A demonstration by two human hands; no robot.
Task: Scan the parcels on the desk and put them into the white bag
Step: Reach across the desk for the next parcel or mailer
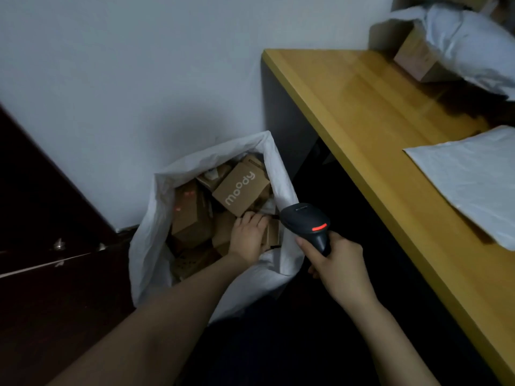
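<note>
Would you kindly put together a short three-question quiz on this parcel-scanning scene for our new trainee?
1. True or false: the right hand grips the barcode scanner.
2. Multiple choice: where is the left hand? A) on the scanner; B) inside the white bag, holding a small cardboard box; C) out of view.
3. Fill in: the word printed on the larger cardboard box in the bag is ____.
Key: 1 true; 2 B; 3 moody.

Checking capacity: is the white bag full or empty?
Far from empty: cardboard boxes lie piled inside the white bag; left hand reaches among them.
</note>
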